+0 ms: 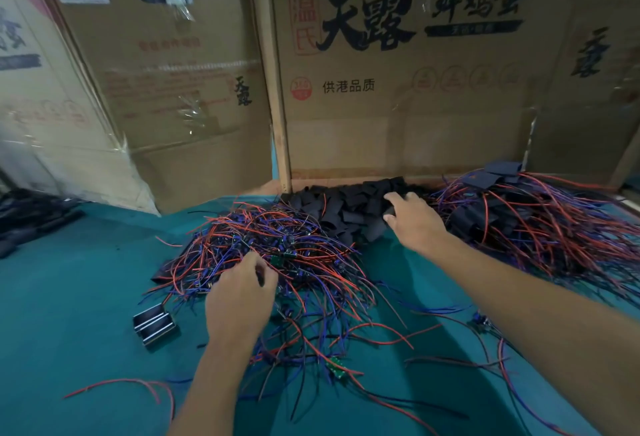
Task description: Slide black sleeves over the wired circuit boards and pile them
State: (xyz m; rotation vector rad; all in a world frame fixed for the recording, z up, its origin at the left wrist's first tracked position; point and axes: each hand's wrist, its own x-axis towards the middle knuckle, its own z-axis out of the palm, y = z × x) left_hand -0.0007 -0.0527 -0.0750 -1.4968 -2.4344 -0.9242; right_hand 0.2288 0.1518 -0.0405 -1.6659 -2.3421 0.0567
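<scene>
Our left hand (239,293) curls into the springy tangle of wired circuit boards (277,262), apparently pinching thin wires. Our right hand (412,219) rests spread on the matte, flat black sleeves (346,207) behind.

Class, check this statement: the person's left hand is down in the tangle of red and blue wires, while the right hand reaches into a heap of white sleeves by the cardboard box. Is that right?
Not quite. The head view shows the sleeves are black, not white. The rest holds: the left hand is in the wire tangle, and the right hand reaches into the heap by the cardboard box.
</scene>
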